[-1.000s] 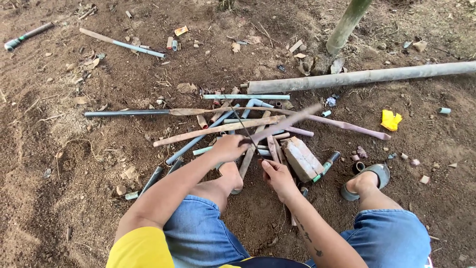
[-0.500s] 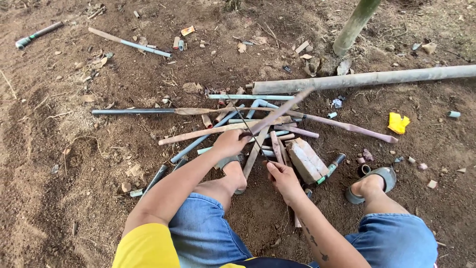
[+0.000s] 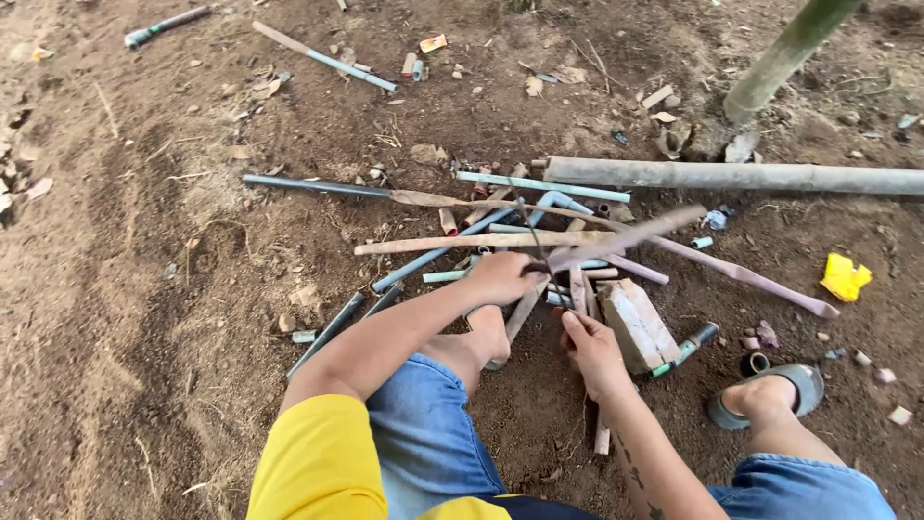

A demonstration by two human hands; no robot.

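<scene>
Plainly, the left hand (image 3: 500,277) is clenched on the near end of a long pinkish stick (image 3: 626,236) lifted over the pile; light, stiff, best held low. Right hand (image 3: 589,347) rests loosely on short sticks (image 3: 577,289) beside the brick (image 3: 637,323).

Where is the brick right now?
In the head view the brick lies on the dirt right of centre, just right of the right hand, at the near edge of the pile of pipes, with a sandalled foot further right.

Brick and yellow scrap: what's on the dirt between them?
Head view: between the brick and yellow scrap lies the far end of a pinkish pipe, otherwise dirt.
</scene>
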